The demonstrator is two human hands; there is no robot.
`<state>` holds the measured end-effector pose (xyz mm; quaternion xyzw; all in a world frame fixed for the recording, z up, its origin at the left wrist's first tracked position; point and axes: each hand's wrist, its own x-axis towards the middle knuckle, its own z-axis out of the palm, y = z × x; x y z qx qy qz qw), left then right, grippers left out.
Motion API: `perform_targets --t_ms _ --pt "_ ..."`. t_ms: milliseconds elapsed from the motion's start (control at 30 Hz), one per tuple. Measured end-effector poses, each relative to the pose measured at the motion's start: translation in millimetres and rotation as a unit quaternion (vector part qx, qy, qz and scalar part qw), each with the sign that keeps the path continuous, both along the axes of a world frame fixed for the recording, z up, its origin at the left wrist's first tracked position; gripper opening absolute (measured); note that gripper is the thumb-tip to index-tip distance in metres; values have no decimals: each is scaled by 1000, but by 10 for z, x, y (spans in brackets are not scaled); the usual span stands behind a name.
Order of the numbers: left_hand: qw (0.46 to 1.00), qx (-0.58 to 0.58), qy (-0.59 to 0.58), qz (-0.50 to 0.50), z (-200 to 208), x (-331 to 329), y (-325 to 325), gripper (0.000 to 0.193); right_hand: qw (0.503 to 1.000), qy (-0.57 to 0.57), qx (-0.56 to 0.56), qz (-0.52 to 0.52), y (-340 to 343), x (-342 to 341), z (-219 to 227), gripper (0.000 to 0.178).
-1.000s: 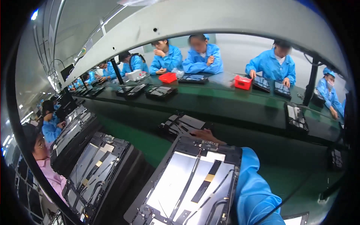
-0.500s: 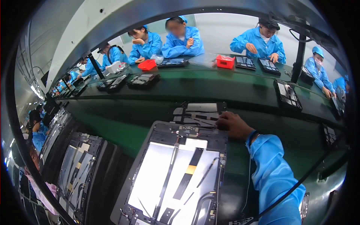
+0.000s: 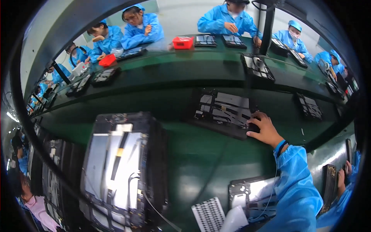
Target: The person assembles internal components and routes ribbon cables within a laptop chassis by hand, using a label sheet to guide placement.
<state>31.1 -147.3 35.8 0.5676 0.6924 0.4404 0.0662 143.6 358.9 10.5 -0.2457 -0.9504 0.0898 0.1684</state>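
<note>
My right hand (image 3: 264, 130) grips the right edge of an opened tablet (image 3: 226, 110), thumb and fingers at its near right corner. The tablet lies tilted on the green bench, its black frame and silver inner plates facing up, a little blurred. My left hand is out of view. Left of centre stands a stack of similar opened tablets (image 3: 116, 162), the top one showing bright plates, black strips and a gold patch. Partly under my right forearm lies another opened tablet (image 3: 241, 199). Next to it are a white sheet with rows of black marks (image 3: 208, 215) and a curled white sheet (image 3: 235, 220).
More stacked tablets (image 3: 54, 170) stand at the far left. Across the green bench (image 3: 185, 81) lie single tablets (image 3: 258, 67) and red bins (image 3: 182, 42), before several co-workers in blue. A dark post (image 3: 267, 31) rises at the back. At right, another person's hands (image 3: 342, 178) hold a dark tray.
My view has swung right, so the stack now appears farther left. My right hand has drawn the gripped tablet out to the right, clear of the stack. The label sheet has come into view.
</note>
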Motion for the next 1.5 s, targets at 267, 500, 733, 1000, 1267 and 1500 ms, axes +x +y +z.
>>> perform_targets --t_ms 267,500,733,1000,1267,1500 --pt "994 43 99 -9 -159 -379 2774 27 992 108 -29 -50 -402 908 -62 32" --pt "977 -147 54 146 -581 -1199 4188 72 913 76 -94 -390 -22 580 -490 62" --pt "973 -206 9 106 -604 -1340 4053 88 834 357 -227 -354 -92 63 -495 61" --pt "947 9 -301 -115 226 -757 3521 78 801 441 -396 -80 -787 814 887 54" --pt "964 52 -254 -60 181 298 2766 55 836 486 -51 -250 -1578 1858 580 26" --pt "972 11 -116 -206 -146 460 1770 58 850 434 -93 -284 -2133 2159 37 22"
